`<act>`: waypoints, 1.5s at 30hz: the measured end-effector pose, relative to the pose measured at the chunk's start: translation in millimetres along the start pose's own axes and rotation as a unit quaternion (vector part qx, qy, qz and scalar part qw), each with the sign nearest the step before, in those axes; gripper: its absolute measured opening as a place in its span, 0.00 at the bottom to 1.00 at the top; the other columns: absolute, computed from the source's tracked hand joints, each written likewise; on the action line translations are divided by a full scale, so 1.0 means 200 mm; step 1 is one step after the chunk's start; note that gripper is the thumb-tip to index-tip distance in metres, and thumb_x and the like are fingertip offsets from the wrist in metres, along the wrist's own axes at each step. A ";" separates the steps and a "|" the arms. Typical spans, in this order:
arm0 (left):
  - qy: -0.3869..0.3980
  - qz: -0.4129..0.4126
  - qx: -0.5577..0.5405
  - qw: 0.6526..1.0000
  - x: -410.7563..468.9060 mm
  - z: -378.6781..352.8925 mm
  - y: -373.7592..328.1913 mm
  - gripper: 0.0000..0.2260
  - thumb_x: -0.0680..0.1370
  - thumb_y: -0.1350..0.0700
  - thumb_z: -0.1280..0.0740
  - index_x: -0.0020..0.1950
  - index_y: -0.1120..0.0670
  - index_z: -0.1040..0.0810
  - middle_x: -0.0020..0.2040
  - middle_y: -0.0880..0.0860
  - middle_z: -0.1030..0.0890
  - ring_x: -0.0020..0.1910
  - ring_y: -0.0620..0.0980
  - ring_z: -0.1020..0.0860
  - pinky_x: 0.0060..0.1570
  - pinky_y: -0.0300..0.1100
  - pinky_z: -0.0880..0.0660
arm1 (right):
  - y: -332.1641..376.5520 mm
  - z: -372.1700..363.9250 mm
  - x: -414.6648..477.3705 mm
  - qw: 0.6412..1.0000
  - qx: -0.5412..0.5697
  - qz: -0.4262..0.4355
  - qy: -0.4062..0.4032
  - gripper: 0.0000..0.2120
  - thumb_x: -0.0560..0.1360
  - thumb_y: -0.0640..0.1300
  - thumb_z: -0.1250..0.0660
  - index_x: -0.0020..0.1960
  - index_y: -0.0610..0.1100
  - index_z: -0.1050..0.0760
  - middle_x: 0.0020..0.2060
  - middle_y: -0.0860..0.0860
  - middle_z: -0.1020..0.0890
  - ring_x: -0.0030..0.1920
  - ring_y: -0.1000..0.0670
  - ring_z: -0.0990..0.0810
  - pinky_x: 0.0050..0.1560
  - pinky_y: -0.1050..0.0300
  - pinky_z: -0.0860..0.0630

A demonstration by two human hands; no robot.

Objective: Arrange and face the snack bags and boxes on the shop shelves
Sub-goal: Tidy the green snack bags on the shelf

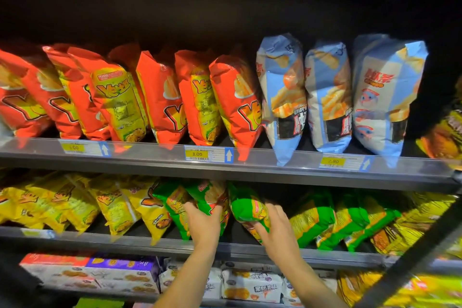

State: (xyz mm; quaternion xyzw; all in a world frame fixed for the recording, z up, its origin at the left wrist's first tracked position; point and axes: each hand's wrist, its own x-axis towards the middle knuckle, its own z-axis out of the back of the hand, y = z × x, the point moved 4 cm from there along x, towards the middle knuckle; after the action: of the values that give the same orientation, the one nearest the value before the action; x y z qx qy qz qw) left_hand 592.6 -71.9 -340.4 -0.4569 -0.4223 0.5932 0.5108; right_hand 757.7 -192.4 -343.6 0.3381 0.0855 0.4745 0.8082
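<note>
Both forearms reach up to the middle shelf [225, 249]: my left hand [203, 222] grips one green snack bag [212, 197] (blurred), my right hand [277, 227] clasps another green bag [246, 207] just right.

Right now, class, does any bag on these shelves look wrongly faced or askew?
Yes. On the top shelf, two red bags show their yellow backs outward, not their fronts, and the whole red row leans left.

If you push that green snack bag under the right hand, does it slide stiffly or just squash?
The green bag looks puffed and crinkled, so it would probably squash. Its glossy film may slip under the right hand. It already leans, like its neighbours, so it likely tips easily.
</note>
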 end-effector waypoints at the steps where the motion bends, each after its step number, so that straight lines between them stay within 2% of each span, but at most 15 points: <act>1: -0.002 -0.007 0.008 1.000 0.00 0.00 0.01 0.21 0.75 0.61 0.21 0.55 0.61 0.33 0.43 0.52 0.27 0.46 0.58 0.25 0.45 0.47 0.32 | 0.00 0.00 0.00 1.000 0.001 0.002 0.001 0.19 0.80 0.50 0.29 0.69 0.49 0.28 0.56 0.53 0.27 0.58 0.50 0.26 0.56 0.53 0.25; 7: 0.001 -0.074 0.084 0.994 -0.02 -0.02 0.05 0.23 0.73 0.56 0.19 0.55 0.57 0.32 0.51 0.55 0.24 0.51 0.59 0.21 0.47 0.52 0.23 | 0.00 0.00 0.00 1.000 0.009 0.007 -0.003 0.20 0.80 0.49 0.29 0.70 0.50 0.29 0.57 0.54 0.27 0.60 0.51 0.26 0.59 0.53 0.25; 10: 0.006 -0.082 0.091 0.992 -0.03 -0.01 0.06 0.27 0.74 0.57 0.20 0.64 0.61 0.31 0.58 0.59 0.21 0.58 0.63 0.20 0.54 0.55 0.21 | 0.01 0.01 -0.01 1.000 0.016 0.012 -0.006 0.22 0.80 0.49 0.29 0.71 0.51 0.30 0.58 0.55 0.28 0.60 0.51 0.26 0.59 0.54 0.24; 13: 0.011 -0.070 0.091 0.993 -0.06 0.02 0.05 0.35 0.75 0.56 0.21 0.75 0.63 0.36 0.69 0.63 0.23 0.67 0.63 0.23 0.62 0.55 0.23 | 0.02 0.03 -0.03 0.999 0.033 0.025 -0.005 0.25 0.79 0.50 0.28 0.73 0.53 0.32 0.61 0.57 0.28 0.61 0.53 0.26 0.60 0.53 0.24; 17: 0.020 -0.055 0.056 0.997 -0.09 0.09 0.04 0.38 0.76 0.55 0.22 0.79 0.59 0.39 0.75 0.61 0.28 0.74 0.61 0.27 0.68 0.56 0.26 | 0.04 0.09 -0.09 0.997 0.072 0.037 0.018 0.30 0.80 0.50 0.28 0.78 0.55 0.35 0.66 0.61 0.30 0.65 0.58 0.27 0.65 0.56 0.26; 20: 0.016 -0.053 0.052 0.997 -0.15 0.15 0.02 0.38 0.77 0.53 0.22 0.79 0.59 0.40 0.75 0.59 0.29 0.73 0.61 0.28 0.69 0.57 0.26 | 0.05 0.16 -0.14 0.992 0.120 0.040 0.027 0.28 0.79 0.51 0.27 0.77 0.56 0.32 0.66 0.63 0.27 0.64 0.64 0.26 0.63 0.67 0.29; 24: 0.016 -0.074 0.063 0.995 -0.27 0.23 -0.04 0.31 0.79 0.53 0.26 0.77 0.61 0.36 0.74 0.59 0.29 0.71 0.59 0.28 0.63 0.48 0.30 | 0.05 0.27 -0.24 0.972 0.232 0.007 0.038 0.22 0.78 0.48 0.26 0.69 0.59 0.28 0.61 0.62 0.18 0.61 0.65 0.21 0.59 0.64 0.24; 26: 0.074 -0.084 0.039 0.993 -0.35 0.23 -0.06 0.25 0.80 0.50 0.27 0.72 0.56 0.31 0.70 0.56 0.26 0.71 0.55 0.27 0.66 0.47 0.30 | 0.04 0.34 -0.30 0.957 0.283 -0.032 0.058 0.20 0.79 0.47 0.26 0.68 0.55 0.27 0.58 0.58 0.16 0.57 0.65 0.18 0.54 0.67 0.22; 28: 0.157 -0.063 -0.010 0.986 -0.45 0.21 -0.10 0.19 0.81 0.47 0.29 0.69 0.51 0.29 0.66 0.50 0.23 0.70 0.52 0.25 0.68 0.46 0.29 | 0.02 0.40 -0.36 0.942 0.319 -0.063 0.087 0.18 0.79 0.49 0.27 0.67 0.52 0.26 0.58 0.54 0.14 0.56 0.61 0.16 0.55 0.61 0.18; 30: 0.242 -0.054 -0.014 0.969 -0.60 0.20 -0.16 0.17 0.83 0.45 0.33 0.69 0.49 0.29 0.64 0.46 0.23 0.66 0.47 0.24 0.60 0.39 0.28 | 0.02 0.46 -0.44 0.928 0.347 -0.080 0.109 0.15 0.80 0.51 0.28 0.65 0.52 0.24 0.57 0.55 0.14 0.54 0.59 0.14 0.52 0.60 0.17; 32: 0.319 -0.044 -0.018 0.947 -0.77 0.22 -0.21 0.16 0.84 0.44 0.35 0.70 0.46 0.29 0.63 0.44 0.22 0.62 0.42 0.23 0.51 0.34 0.27 | 0.03 0.51 -0.53 0.917 0.370 -0.091 0.121 0.19 0.78 0.54 0.28 0.66 0.50 0.24 0.56 0.54 0.13 0.55 0.56 0.14 0.55 0.55 0.17; 35: 0.379 -0.013 -0.032 0.925 -0.97 0.26 -0.23 0.16 0.82 0.42 0.35 0.69 0.44 0.27 0.62 0.46 0.18 0.60 0.43 0.20 0.51 0.40 0.24 | 0.04 0.59 -0.66 0.876 0.445 -0.102 0.155 0.25 0.75 0.53 0.28 0.68 0.44 0.25 0.58 0.47 0.13 0.60 0.46 0.14 0.65 0.40 0.20; 39: 0.422 0.017 -0.048 0.905 -1.14 0.31 -0.21 0.20 0.78 0.43 0.32 0.69 0.45 0.24 0.60 0.49 0.14 0.61 0.52 0.16 0.64 0.58 0.22 | 0.06 0.70 -0.84 0.845 0.476 -0.115 0.214 0.18 0.81 0.48 0.32 0.67 0.40 0.26 0.57 0.43 0.13 0.60 0.44 0.14 0.64 0.42 0.20; 43: 0.427 0.018 -0.068 0.902 -1.24 0.35 -0.23 0.17 0.82 0.49 0.31 0.71 0.50 0.24 0.61 0.53 0.14 0.61 0.53 0.15 0.66 0.57 0.22 | 0.07 0.75 -0.93 0.864 0.435 -0.108 0.229 0.21 0.80 0.56 0.32 0.68 0.44 0.26 0.58 0.46 0.13 0.60 0.46 0.15 0.67 0.39 0.22; 45: 0.408 0.023 -0.085 0.909 -1.25 0.36 -0.23 0.19 0.81 0.50 0.29 0.70 0.51 0.24 0.60 0.54 0.13 0.60 0.54 0.15 0.65 0.57 0.21 | 0.08 0.78 -0.94 0.881 0.408 -0.097 0.217 0.27 0.79 0.60 0.32 0.71 0.46 0.27 0.61 0.48 0.15 0.58 0.51 0.14 0.62 0.45 0.19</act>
State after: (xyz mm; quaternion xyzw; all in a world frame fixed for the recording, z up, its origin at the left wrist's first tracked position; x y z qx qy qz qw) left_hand 547.0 -317.2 -251.9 -0.7104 -0.2156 0.3286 0.5839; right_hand 717.6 -414.8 -250.6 0.5167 0.4776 0.3783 0.6015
